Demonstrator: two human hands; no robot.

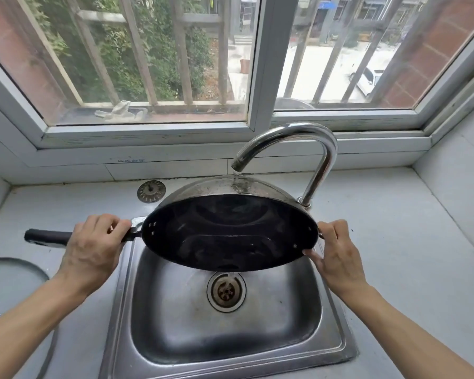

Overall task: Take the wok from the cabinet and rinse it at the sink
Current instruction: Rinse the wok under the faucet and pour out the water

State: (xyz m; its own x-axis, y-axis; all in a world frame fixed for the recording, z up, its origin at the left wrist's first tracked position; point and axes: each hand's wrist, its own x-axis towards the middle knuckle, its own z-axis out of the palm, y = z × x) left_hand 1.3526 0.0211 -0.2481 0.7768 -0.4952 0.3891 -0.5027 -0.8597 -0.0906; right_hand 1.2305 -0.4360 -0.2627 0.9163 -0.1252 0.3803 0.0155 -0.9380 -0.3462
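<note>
Head view: single camera, looking down over both forearms to the sink.
Task item: dark round steel wok with a long black handle [230, 231], held above the stainless steel sink basin [225, 337], tipped so its dark inside faces the person and its grey outer bottom faces up and away.
Left hand [93, 247]: fingers curled round the long handle close to the bowl; the handle's free end sticks out past the hand to the left.
Right hand [337, 253]: grips the opposite rim, thumb on the near edge; whether a small side handle lies under the fingers cannot be told.
Long axis: runs left to right between the hands, level with the counter's front edge; each hand holds one end, neither nearer.
Water: thin stream falls from the curved chrome tap [293, 149] onto the wok's upturned outer bottom.
Stage, as judged: rinsing under way, outer side being wetted.
Next move, as judged: turning about the handle axis would bring the inside under the stream.
Surroundings: pale grey counter [394, 242]; metal sink strainer [151, 191] lying behind the basin; open drain [226, 292].
</note>
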